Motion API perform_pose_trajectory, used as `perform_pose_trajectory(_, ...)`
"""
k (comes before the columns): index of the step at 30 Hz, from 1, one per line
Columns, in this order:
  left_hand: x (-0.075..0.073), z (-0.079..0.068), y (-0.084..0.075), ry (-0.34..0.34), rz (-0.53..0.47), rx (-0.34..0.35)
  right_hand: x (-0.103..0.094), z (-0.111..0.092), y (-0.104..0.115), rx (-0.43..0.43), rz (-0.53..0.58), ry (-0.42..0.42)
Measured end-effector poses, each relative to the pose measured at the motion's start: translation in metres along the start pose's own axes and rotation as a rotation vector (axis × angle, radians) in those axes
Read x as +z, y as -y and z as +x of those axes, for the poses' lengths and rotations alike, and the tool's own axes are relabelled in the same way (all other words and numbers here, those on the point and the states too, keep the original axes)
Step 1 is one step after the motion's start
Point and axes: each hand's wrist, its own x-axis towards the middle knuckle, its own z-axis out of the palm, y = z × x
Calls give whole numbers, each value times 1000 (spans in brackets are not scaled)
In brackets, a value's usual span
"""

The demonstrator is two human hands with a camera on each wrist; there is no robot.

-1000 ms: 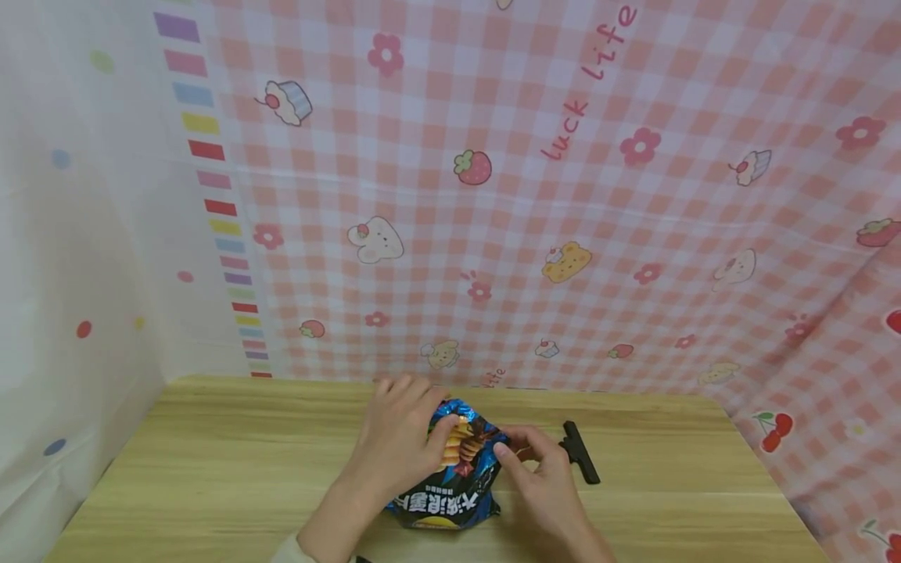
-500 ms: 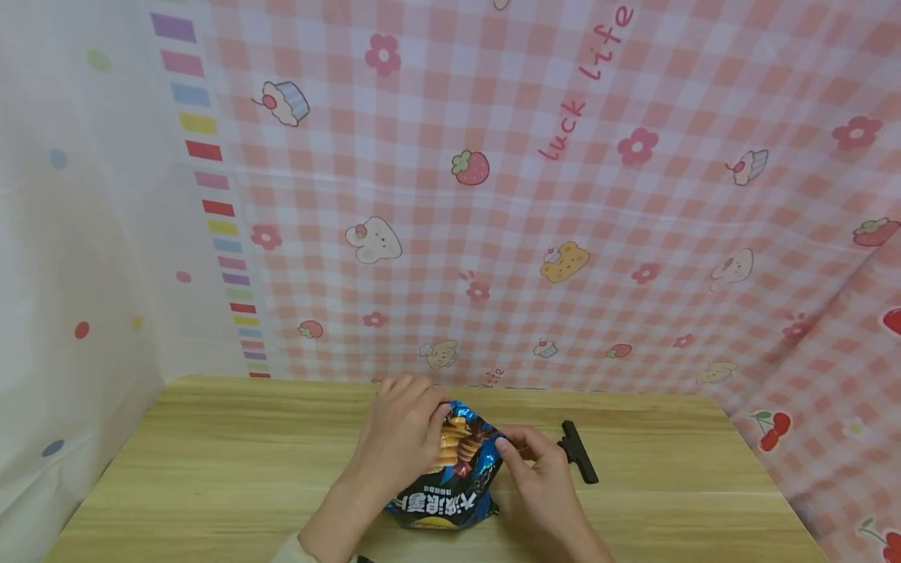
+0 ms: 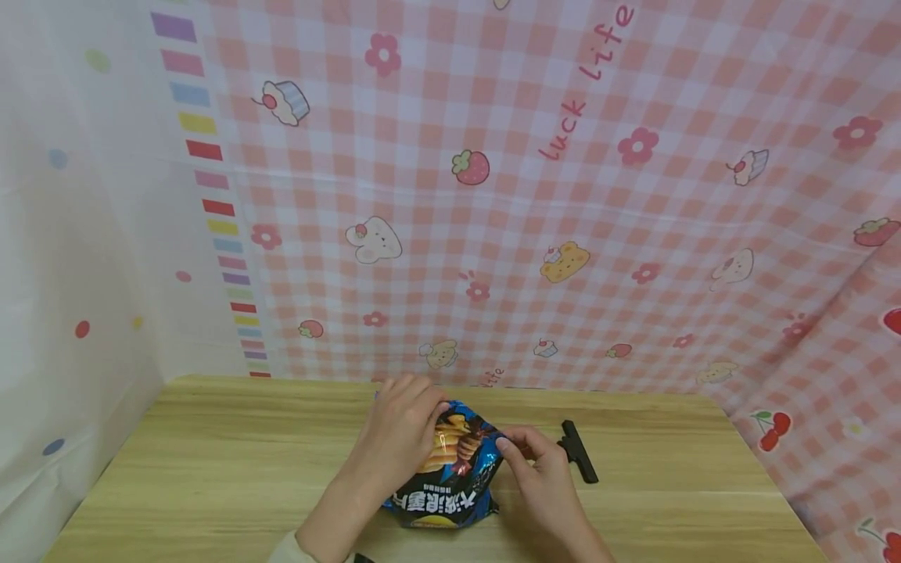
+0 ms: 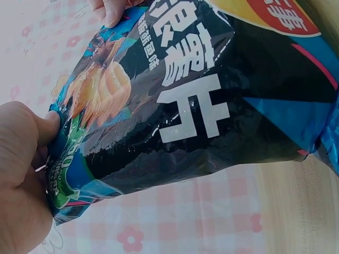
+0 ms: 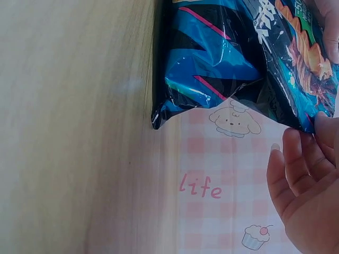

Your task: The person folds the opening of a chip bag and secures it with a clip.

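Observation:
A black and blue potato chip bag with wavy chips printed on it stands on the table, its far edge raised between both hands. My left hand grips the far left corner, thumb on the printed face; in the left wrist view, the thumb of the left hand presses the bag's edge. My right hand pinches the far right corner between thumb and index finger. The right wrist view has the right hand at that corner, its other fingers loosely bent below the bag.
A black bag clip lies on the wooden table, just right of the right hand. A small dark object shows at the bottom edge near the left wrist. A pink checked curtain hangs behind the table.
The left hand's thumb has drawn back to the left, and more of the printed chips shows. The right hand keeps its pinch on the corner.

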Motion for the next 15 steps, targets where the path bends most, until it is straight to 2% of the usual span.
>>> perform_pose_trajectory(7,0,0,1,-30,-35,39,-1,0,1,-17,18,-6)
perform_pose_trajectory(15,-2,2,-1,45,-52,49,-1,1,-1,-67,30,-28)
